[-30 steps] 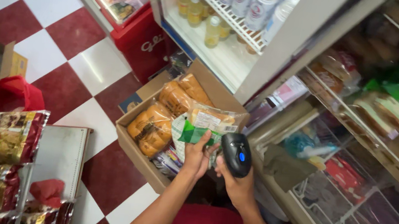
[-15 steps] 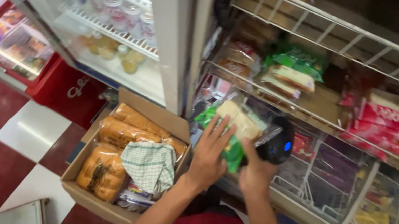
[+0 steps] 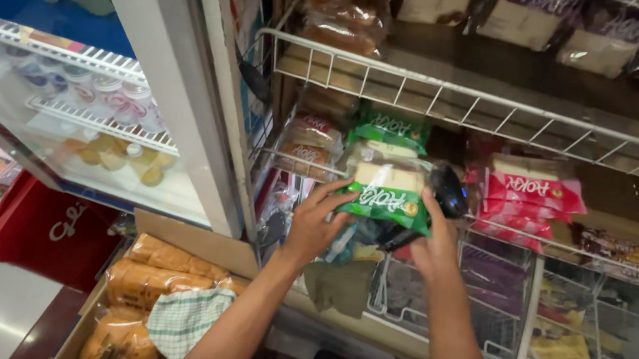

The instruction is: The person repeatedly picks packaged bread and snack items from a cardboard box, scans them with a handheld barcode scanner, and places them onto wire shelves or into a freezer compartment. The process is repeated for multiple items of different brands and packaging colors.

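**Green bread packet and black scanner at the wire shelf**

The green-and-clear bread packet point(image 3: 385, 192) is held roughly level at the front edge of the wire shelf point(image 3: 494, 227), pale bread showing through its top. The black handheld scanner point(image 3: 449, 192) touches its right end, tilted upward.

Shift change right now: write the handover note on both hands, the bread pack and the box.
Left hand: grips the left end of the clear bread pack with green label, raised at the white wire shelf rack.
Right hand: supports the pack's right end and also holds a black handheld scanner.
Same green-label packs sit on the shelf just behind; red-label packs to the right.
Brown cardboard box on the floor holds more bagged loaves and a checked cloth.
Done: one pack lifted to the shelf. Left: it is not yet set down; loaves remain in the box.
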